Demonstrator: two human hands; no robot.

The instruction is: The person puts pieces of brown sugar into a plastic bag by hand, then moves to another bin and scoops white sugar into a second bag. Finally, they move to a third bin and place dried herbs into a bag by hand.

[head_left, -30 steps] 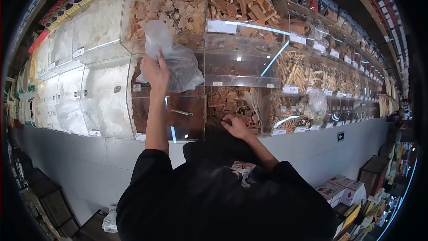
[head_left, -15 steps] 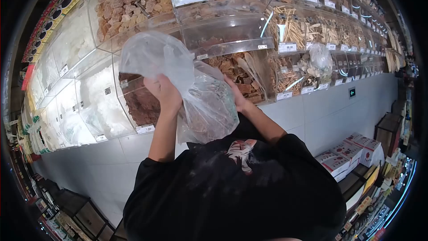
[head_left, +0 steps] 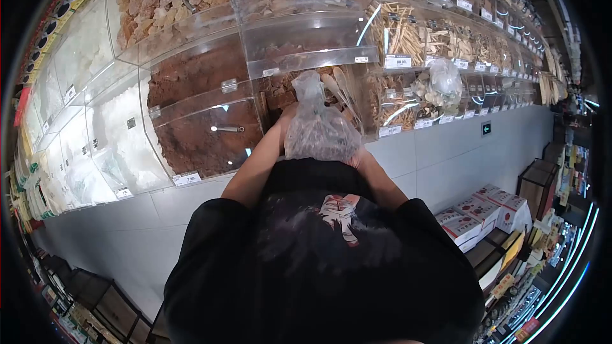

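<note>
Plastic bag [head_left: 322, 134] is sitting between both hands in the head view, just past the chest of the black shirt [head_left: 319, 267], its narrow top poking up in front of a bin of brown chunks [head_left: 277, 99]. It's looking thin, crinkly and floppy, so I'm guessing it'll be light, kinda slippery and easy to tear if someone's yanking on it. I'd be gripping it at the gathered neck, with a palm under the wide part. Can't tell what, if anything, is going in there, since the film's too cloudy.

Left hand [head_left: 287, 121] is touching the bag's left side, right hand [head_left: 360, 157] is touching its lower right. Fingers are hiding behind the plastic on both, so I can't tell if they're pinching or spread.

As for the clear bins: pale scoops [head_left: 338, 86] are leaning by the chunks, brown grainy stuff [head_left: 197, 76] is filling the one to the left, white crystals [head_left: 121, 134] are lying further left, amber lumps [head_left: 153, 6] are piling up above, and thin pale sticks [head_left: 401, 35] are standing off to the right.
</note>
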